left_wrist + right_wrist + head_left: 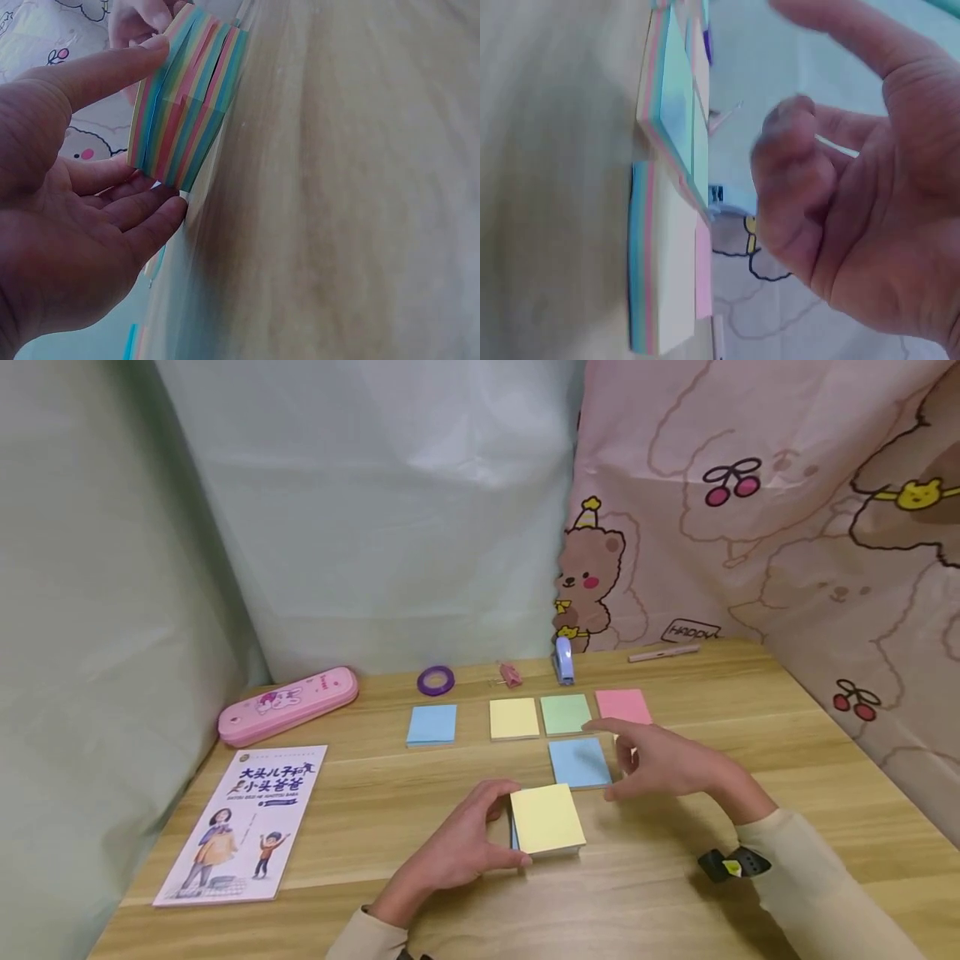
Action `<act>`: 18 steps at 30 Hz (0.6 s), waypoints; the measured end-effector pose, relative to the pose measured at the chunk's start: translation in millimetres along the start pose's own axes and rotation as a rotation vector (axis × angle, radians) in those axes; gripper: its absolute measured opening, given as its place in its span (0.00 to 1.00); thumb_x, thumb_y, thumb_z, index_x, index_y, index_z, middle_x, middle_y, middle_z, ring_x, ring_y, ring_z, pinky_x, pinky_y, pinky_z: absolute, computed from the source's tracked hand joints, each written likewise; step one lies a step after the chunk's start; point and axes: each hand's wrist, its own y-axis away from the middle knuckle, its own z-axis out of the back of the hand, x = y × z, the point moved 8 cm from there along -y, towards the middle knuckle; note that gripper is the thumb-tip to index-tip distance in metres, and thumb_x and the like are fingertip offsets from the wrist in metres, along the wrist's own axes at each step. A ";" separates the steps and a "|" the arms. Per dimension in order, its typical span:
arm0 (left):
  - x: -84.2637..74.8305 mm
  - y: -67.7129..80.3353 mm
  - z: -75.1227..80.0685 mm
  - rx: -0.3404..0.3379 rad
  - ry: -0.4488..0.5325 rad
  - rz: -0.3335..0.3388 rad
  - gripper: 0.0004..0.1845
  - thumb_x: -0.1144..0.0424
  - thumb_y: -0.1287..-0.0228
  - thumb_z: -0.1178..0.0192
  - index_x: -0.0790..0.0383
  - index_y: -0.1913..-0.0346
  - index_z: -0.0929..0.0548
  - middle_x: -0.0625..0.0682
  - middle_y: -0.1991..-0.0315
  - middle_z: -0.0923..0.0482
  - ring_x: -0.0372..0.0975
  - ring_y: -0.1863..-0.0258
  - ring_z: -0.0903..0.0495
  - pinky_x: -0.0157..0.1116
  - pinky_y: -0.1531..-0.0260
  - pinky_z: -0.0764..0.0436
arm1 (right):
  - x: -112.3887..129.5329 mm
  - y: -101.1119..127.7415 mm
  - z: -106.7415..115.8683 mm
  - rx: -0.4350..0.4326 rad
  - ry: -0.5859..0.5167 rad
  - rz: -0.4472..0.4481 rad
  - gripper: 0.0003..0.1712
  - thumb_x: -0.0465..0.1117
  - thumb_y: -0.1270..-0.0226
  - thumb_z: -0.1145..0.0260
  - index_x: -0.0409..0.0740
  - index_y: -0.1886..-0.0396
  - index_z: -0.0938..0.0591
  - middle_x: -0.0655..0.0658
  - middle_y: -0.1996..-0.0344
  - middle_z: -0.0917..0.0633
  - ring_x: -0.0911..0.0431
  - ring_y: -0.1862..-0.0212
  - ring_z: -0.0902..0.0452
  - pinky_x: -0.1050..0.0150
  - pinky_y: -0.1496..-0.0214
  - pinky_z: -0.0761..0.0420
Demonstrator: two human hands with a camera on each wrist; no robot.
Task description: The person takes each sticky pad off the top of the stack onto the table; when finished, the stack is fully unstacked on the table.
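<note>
My left hand (467, 843) grips a thick stack of sticky notes (549, 818), pale yellow on top, between thumb and fingers. From the side, in the left wrist view, the stack (184, 105) shows striped layers of pink, yellow, green and blue. My right hand (667, 764) holds nothing; its thumb and index finger are spread apart beside a blue sticky-note pad (580, 762). Beneath that hand lies a cream pad (676, 270), mostly hidden in the head view. Behind are a green pad (566, 714), a yellow pad (514, 718) and a pink pad (625, 706).
Another blue pad (432, 724) lies left of the row. Along the back are a purple tape roll (436, 680), a pink clip (510, 674), a lilac stapler (564, 662) and a pen (663, 653). A pink pencil case (288, 706) and a booklet (243, 827) lie at left.
</note>
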 end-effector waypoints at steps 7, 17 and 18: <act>-2.4 1.4 0.7 -0.003 -0.011 -0.014 0.45 0.65 0.48 0.18 0.69 0.28 0.30 0.62 0.28 0.32 0.51 0.27 0.29 0.50 0.24 0.28 | 21.0 10.4 -40.4 0.135 -0.127 0.096 0.59 0.44 0.45 0.17 0.41 0.18 0.39 0.51 0.73 0.21 0.62 0.71 0.26 0.69 0.70 0.23; -1.8 0.3 0.8 -0.003 -0.018 -0.018 0.45 0.64 0.47 0.18 0.69 0.28 0.31 0.62 0.28 0.32 0.51 0.27 0.29 0.50 0.25 0.27 | 25.8 4.6 -76.9 0.150 -0.108 0.070 0.60 0.49 0.46 0.16 0.41 0.20 0.40 0.53 0.72 0.19 0.64 0.69 0.23 0.69 0.66 0.21; -1.9 0.2 0.9 -0.001 -0.019 -0.019 0.45 0.64 0.47 0.18 0.69 0.28 0.31 0.62 0.28 0.32 0.51 0.27 0.29 0.50 0.25 0.26 | 26.0 3.8 -77.3 0.139 -0.100 0.076 0.59 0.49 0.46 0.15 0.41 0.21 0.39 0.54 0.72 0.18 0.64 0.69 0.23 0.69 0.66 0.20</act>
